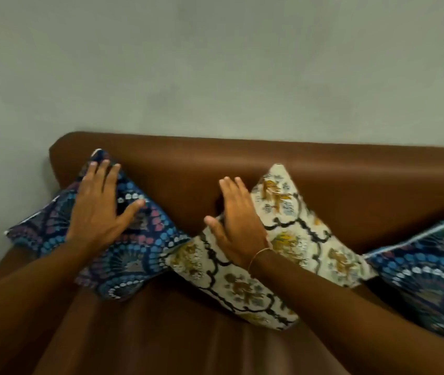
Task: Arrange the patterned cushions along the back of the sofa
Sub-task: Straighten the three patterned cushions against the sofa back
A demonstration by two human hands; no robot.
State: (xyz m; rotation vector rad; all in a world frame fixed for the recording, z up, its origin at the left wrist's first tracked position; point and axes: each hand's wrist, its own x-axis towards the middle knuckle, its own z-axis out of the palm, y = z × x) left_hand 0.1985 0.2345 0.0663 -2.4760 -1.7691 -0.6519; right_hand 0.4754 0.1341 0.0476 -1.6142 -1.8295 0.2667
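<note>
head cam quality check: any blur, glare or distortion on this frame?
Head view: soft overall, slight motion blur on the right hand and the cream cushion; wide-angle bowing curves the sofa back; lighting dim and even, faint sheen on the leather, no hard glare; right blue cushion cut off by the frame edge.

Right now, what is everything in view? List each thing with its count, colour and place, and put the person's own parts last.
blue patterned cushions: 2, dark blue with blue, pink and white dots; one at the sofa's left end, one at the right edge, cut off
cream cushion: 1, cream with black tracery and yellow motifs; set on a corner between the blue ones, leaning on the backrest
sofa: 1, brown, against the wall
wall: 1, pale grey-green, behind the sofa
bracelet: 1, thin, gold-coloured, right wrist
left hand: flat, open, on the left blue cushion
right hand: flat, open, on the cream cushion
</note>
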